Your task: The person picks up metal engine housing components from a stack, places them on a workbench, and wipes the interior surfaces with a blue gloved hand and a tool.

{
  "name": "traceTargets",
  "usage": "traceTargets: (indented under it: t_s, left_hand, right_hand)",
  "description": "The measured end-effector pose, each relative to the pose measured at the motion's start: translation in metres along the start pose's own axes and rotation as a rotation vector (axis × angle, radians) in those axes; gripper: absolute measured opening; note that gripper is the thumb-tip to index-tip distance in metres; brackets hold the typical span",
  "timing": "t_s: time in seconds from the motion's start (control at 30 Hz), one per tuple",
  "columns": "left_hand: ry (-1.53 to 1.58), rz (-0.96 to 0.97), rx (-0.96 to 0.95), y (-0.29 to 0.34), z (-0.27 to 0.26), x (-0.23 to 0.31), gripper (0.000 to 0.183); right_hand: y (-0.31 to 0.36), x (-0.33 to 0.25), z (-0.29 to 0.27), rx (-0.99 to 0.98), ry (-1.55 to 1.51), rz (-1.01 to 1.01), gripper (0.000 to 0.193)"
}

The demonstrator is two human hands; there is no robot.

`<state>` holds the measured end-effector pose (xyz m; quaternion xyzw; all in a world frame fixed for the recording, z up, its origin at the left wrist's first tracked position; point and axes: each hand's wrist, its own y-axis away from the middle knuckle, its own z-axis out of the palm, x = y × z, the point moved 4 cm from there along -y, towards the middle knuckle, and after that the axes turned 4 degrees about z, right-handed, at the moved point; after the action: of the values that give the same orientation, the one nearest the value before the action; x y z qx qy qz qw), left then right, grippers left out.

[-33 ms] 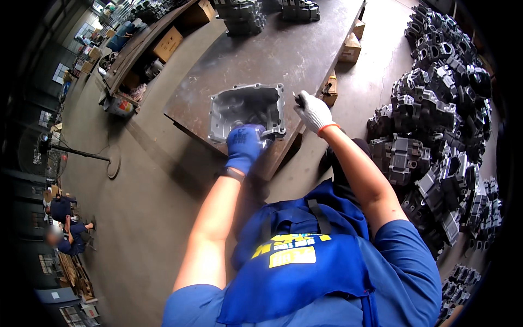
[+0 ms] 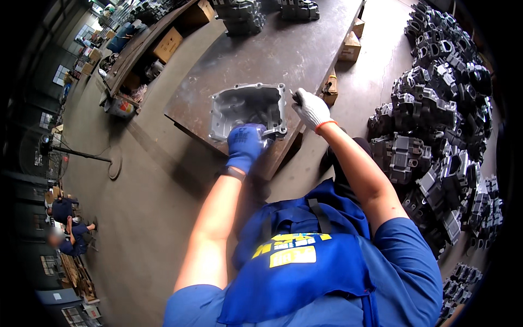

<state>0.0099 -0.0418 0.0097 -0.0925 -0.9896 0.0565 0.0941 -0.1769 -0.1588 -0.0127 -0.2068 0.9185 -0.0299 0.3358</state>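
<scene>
The left hand (image 2: 245, 148) lies over the near wall of the casting (image 2: 219, 117), its fingers hidden, so I can't tell how far that grip closes. Should it slacken, the casting could skid on the bench (image 2: 190, 101). Just right of the casting, the right hand (image 2: 314, 111) is curled, seemingly round a thin piece (image 2: 295, 97); a slip might nick the rim. Well beyond the casting stand more parts (image 2: 239, 17).

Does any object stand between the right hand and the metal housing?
Nothing visible stands between the right hand and the metal housing, only a narrow gap over the table. The left hand is at the housing's near side.
</scene>
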Motion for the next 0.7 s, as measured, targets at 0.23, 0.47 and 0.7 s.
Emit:
traceTargets:
  t_s: [0.23, 0.47, 0.7]
  left_hand:
    - [-0.016, 0.052, -0.033, -0.007, -0.005, -0.001, 0.011]
    - [0.001, 0.061, 0.001, -0.005, 0.001, -0.003, 0.013]
    - [-0.008, 0.049, -0.035, -0.006, 0.001, -0.001, 0.016]
  right_hand:
    - [-0.027, -0.014, 0.004, -0.046, 0.245, 0.133, 0.019]
    - [-0.022, -0.013, -0.001, -0.102, 0.237, 0.201, 0.023]
    - [-0.019, -0.008, 0.004, -0.110, 0.207, 0.152, 0.025]
